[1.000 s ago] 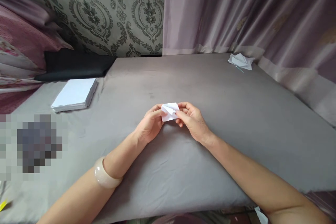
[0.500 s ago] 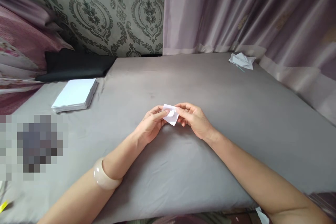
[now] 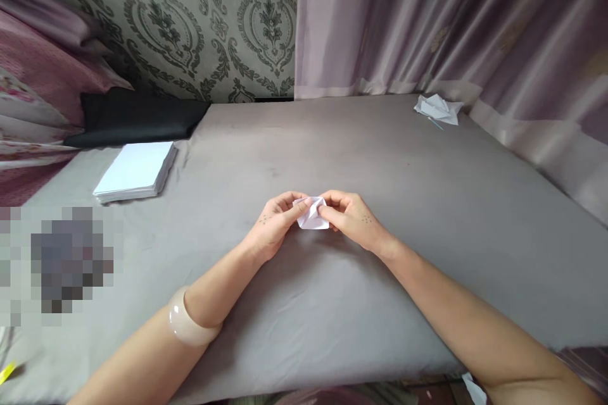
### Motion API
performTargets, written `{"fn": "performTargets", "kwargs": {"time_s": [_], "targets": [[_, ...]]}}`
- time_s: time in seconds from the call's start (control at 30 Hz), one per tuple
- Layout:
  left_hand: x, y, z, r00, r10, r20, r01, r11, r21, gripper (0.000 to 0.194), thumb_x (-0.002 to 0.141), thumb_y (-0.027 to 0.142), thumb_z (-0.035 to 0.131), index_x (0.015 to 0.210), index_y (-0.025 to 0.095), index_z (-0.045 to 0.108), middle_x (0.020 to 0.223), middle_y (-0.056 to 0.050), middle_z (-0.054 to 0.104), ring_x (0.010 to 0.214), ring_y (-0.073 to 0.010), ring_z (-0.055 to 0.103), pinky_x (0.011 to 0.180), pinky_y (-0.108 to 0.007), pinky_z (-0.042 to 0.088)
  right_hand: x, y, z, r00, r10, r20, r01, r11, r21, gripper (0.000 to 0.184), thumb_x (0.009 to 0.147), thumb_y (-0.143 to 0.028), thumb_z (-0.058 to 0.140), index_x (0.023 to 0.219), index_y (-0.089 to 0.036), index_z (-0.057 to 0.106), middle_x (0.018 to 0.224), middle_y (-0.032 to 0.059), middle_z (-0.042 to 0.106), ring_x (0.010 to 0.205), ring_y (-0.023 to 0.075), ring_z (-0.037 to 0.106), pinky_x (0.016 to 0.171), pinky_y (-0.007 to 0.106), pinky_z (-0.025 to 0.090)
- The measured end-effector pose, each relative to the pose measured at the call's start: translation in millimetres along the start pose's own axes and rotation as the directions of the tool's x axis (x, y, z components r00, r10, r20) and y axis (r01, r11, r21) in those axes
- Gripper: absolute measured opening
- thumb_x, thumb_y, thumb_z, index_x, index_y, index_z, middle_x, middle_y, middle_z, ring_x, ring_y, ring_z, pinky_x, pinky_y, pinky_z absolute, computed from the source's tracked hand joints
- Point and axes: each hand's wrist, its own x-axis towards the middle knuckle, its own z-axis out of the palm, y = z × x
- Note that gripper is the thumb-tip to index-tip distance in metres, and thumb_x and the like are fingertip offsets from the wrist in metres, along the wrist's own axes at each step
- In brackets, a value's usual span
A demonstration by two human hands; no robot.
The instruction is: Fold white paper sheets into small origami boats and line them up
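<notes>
A small folded piece of white paper [image 3: 313, 219] is held between both hands just above the grey-covered table [image 3: 304, 316]. My left hand [image 3: 274, 223] grips its left side, the thumb pressed on top and the fingers behind. On the right edge my right hand [image 3: 354, 220] pinches it, with the thumb over the folds near the middle. Creases run across the paper's face. The fingertips behind it are partly hidden.
A stack of white paper [image 3: 135, 168] lies at the left, by a black folded cloth [image 3: 137, 117]. Crumpled and folded white paper [image 3: 437, 109] sits at the back right near the curtain [image 3: 380, 19]. A yellow object [image 3: 6, 372] is at the lower left edge.
The folded paper has been turned in my fingers and has come slightly nearer to me. Both thumbs have shifted inward onto its folds. Nothing else on the table has moved.
</notes>
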Motion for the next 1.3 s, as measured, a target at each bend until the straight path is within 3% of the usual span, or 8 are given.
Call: {"fn": "performTargets", "kwargs": {"time_s": [0.17, 0.37, 0.63, 0.8, 0.93, 1.03, 1.17, 1.3], "targets": [[1, 1, -1.8, 0.995, -0.054, 0.08, 0.062, 0.993, -0.1, 0.024, 0.076, 0.038, 0.072, 0.08, 0.016, 0.063, 0.079, -0.004, 0.066, 0.075, -0.0158, 0.06, 0.072, -0.028, 0.043, 0, -4, -5, 0.994, 0.047, 0.101, -0.053, 0.996, 0.065, 0.018, 0.08, -0.035, 0.056, 0.078, -0.019, 0.064, 0.063, -0.003, 0.053, 0.053, 0.0084, 0.045, 0.05, 0.022, 0.037], [2, 4, -2.2, 0.989, -0.122, 0.087, 0.134, 0.98, -0.145, 0.021, 0.073, 0.031, 0.075, 0.073, 0.015, 0.062, 0.072, 0.0, 0.062, 0.068, -0.0114, 0.057, 0.067, -0.024, 0.042, -2, -6, -6, 0.996, -0.04, 0.083, 0.043, 0.998, -0.038, 0.016, 0.083, -0.032, 0.055, 0.081, -0.018, 0.063, 0.065, -0.003, 0.054, 0.055, 0.0083, 0.046, 0.051, 0.021, 0.037], [0, -1, 4.1, 0.98, 0.123, -0.156, -0.084, 0.968, 0.235, 0.025, 0.071, 0.039, 0.075, 0.075, 0.016, 0.067, 0.069, -0.001, 0.065, 0.064, -0.0118, 0.055, 0.061, -0.023, 0.04, 1, 1, -1, 0.993, 0.086, -0.086, -0.079, 0.993, 0.083, 0.02, 0.08, -0.038, 0.061, 0.084, -0.018, 0.063, 0.076, 0.0016, 0.062, 0.061, 0.0126, 0.057, 0.049, 0.024, 0.049], [4, -2, -0.9, 0.972, 0.137, -0.192, -0.078, 0.955, 0.287, 0.027, 0.073, 0.041, 0.072, 0.081, 0.015, 0.071, 0.066, 0.0, 0.063, 0.058, -0.0091, 0.05, 0.056, -0.021, 0.038, 3, 2, -4, 0.99, 0.086, 0.113, -0.124, 0.909, 0.399, 0.025, 0.084, -0.038, 0.058, 0.097, -0.017, 0.065, 0.09, 0.0057, 0.066, 0.074, 0.0133, 0.062, 0.067, 0.027, 0.055], [5, -4, -4.1, 0.968, 0.177, -0.177, -0.108, 0.933, 0.344, 0.027, 0.078, 0.04, 0.066, 0.087, 0.015, 0.071, 0.07, -0.001, 0.064, 0.06, -0.01, 0.052, 0.058, -0.022, 0.041, 3, 3, -5, 0.996, 0.063, 0.068, -0.082, 0.938, 0.337, 0.031, 0.079, -0.033, 0.069, 0.106, -0.021, 0.064, 0.098, 0.0038, 0.065, 0.075, 0.0121, 0.063, 0.071, 0.028, 0.055], [4, -7, -5.4, 0.933, 0.338, -0.127, -0.229, 0.825, 0.517, 0.021, 0.082, 0.036, 0.063, 0.087, 0.017, 0.071, 0.075, -0.003, 0.065, 0.065, -0.012, 0.054, 0.061, -0.024, 0.043, 3, 2, -4, 0.995, 0.089, 0.05, -0.1, 0.947, 0.305, 0.029, 0.082, -0.044, 0.064, 0.097, -0.019, 0.064, 0.089, 0.0036, 0.065, 0.071, 0.0121, 0.061, 0.064, 0.027, 0.054], [2, -10, -5.7, 0.831, 0.553, 0.058, -0.408, 0.537, 0.738, 0.015, 0.087, 0.026, 0.057, 0.092, 0.021, 0.07, 0.085, -0.003, 0.065, 0.072, -0.0125, 0.055, 0.067, -0.025, 0.044, 3, 2, -5, 0.99, 0.138, 0.026, -0.14, 0.963, 0.231, 0.03, 0.08, -0.047, 0.065, 0.081, -0.017, 0.064, 0.073, 0.0012, 0.063, 0.063, 0.011, 0.058, 0.054, 0.023, 0.049], [-4, -9, -1.0, 0.772, 0.627, 0.108, -0.496, 0.487, 0.718, 0.023, 0.089, 0.02, 0.052, 0.11, 0.021, 0.06, 0.101, -0.006, 0.064, 0.089, -0.0148, 0.06, 0.079, -0.027, 0.048, 4, 3, -5, 0.995, 0.102, -0.016, -0.098, 0.983, 0.152, 0.027, 0.076, -0.044, 0.068, 0.077, -0.017, 0.066, 0.07, -0.0002, 0.062, 0.06, 0.01, 0.056, 0.053, 0.022, 0.046]]}}
